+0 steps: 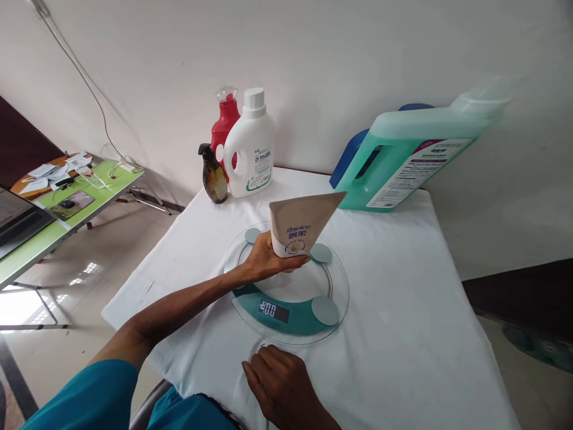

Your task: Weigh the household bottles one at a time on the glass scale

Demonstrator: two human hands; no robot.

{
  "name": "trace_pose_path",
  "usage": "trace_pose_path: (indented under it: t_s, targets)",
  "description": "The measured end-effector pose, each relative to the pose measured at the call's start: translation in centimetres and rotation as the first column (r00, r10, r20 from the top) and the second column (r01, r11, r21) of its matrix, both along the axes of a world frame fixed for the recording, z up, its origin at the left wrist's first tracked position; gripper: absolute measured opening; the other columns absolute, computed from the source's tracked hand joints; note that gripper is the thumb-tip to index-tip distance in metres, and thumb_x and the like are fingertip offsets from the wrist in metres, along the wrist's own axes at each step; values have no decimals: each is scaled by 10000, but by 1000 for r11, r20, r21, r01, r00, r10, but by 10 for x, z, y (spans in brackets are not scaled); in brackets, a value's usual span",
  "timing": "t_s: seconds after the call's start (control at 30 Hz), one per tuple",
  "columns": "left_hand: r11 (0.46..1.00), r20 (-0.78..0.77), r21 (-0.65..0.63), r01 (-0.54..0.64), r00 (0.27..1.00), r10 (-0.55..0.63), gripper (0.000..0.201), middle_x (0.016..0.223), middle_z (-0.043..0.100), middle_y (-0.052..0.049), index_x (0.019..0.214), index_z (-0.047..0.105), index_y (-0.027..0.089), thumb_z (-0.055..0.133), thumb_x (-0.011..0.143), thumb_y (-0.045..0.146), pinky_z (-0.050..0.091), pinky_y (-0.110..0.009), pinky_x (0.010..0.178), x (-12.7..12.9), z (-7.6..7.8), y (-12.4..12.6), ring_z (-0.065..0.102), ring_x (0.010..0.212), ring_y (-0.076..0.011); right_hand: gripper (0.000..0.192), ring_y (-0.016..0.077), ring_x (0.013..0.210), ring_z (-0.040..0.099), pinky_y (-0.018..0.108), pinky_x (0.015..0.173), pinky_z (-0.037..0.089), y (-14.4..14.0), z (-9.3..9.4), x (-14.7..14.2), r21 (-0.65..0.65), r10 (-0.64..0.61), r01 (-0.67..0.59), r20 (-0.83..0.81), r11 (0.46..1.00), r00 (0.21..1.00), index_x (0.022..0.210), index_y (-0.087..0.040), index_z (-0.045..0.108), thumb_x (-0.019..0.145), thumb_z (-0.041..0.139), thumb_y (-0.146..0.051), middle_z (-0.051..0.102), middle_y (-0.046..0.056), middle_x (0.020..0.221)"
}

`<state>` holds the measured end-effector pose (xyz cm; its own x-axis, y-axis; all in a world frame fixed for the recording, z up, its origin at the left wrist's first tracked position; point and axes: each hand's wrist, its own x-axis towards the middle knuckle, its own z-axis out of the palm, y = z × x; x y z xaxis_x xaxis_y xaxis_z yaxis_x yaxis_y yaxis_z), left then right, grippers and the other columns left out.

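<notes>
Bright, even daylight, wide-angle bending at edges, floor glare left

White-clothed table (pixel 403 334), scale (pixel 333 280), bottles (pixel 250 149)

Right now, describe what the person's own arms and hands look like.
Both hands are bare: no gloves, rings or watch show on the left hand or the right hand. The left forearm is uncovered up to a teal sleeve pushed above the elbow; more teal cloth shows at the right arm.

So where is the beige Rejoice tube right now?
In the head view, the beige tube stands near centre on the round glass scale, gripped at its base by the left hand.
</notes>
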<state>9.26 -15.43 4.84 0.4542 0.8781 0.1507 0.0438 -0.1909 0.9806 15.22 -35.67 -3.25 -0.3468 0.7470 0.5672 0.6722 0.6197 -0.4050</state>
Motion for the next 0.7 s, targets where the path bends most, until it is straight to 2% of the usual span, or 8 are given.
trace_pose_path:
  t_s: [0.17, 0.33, 0.43, 0.53, 0.6, 0.63, 0.7]
  targets:
    - [997, -16, 59, 53, 998, -52, 372, 865, 766, -74, 852, 688, 152, 912, 671, 387, 627, -370, 720, -1, -4, 1, 749, 850, -252, 347, 153, 584, 469, 339, 564, 251, 1, 1, -1, 7, -6, 6, 12, 1000, 1000, 701, -206, 512, 1041, 481, -145, 518, -5, 625]
    - [994, -38, 55, 97, 995, -95, 435, 845, 748, -56, 874, 683, 154, 923, 666, 451, 608, -361, 721, -3, -8, 3, 735, 841, -242, 349, 148, 581, 478, 336, 571, 255, 1, 0, -3, 6, -12, 11, 27, 1000, 1000, 706, -206, 519, 1048, 475, -153, 528, -5, 626]
    - [990, -73, 83, 110, 992, -104, 492, 938, 759, -74, 973, 694, 150, 929, 663, 450, 601, -371, 774, -9, -6, 3, 730, 906, -250, 342, 144, 587, 488, 334, 576, 266, 0, -1, -3, -10, -11, 11, 35, 1000, 999, 713, -202, 533, 1049, 485, -160, 541, -5, 635]
    - [979, -75, 180, 96, 994, -83, 686, 1150, 745, -123, 1152, 687, 166, 975, 589, 432, 585, -416, 904, -22, 1, 1, 709, 1073, -290, 342, 137, 584, 492, 324, 582, 287, -3, 3, -3, -39, -3, 5, 39, 999, 999, 713, -200, 536, 1050, 487, -167, 547, -11, 636]
    - [969, -4, 238, 64, 998, -65, 726, 1222, 728, -132, 1233, 670, 189, 958, 625, 461, 556, -433, 991, -35, 4, 2, 695, 1139, -285, 358, 133, 572, 484, 322, 581, 289, -4, 8, -8, -40, 1, 1, 52, 999, 999, 696, -202, 522, 1049, 482, -161, 536, -16, 622]
    - [967, 43, 253, 26, 998, -38, 667, 1212, 732, -127, 1241, 668, 196, 913, 696, 493, 547, -426, 1007, -42, 5, 3, 699, 1131, -268, 367, 131, 567, 481, 323, 580, 287, -5, 11, -12, -30, 6, -4, 61, 1000, 998, 686, -204, 515, 1048, 479, -156, 533, -17, 615]
    - [960, 126, 250, -122, 988, 93, 489, 1118, 748, -105, 1187, 681, 194, 763, 858, 546, 548, -391, 980, -58, 3, 8, 717, 1045, -224, 376, 132, 558, 477, 330, 570, 271, -3, 14, -25, 9, 24, -25, 77, 1000, 997, 673, -207, 506, 1044, 473, -153, 530, -15, 606]
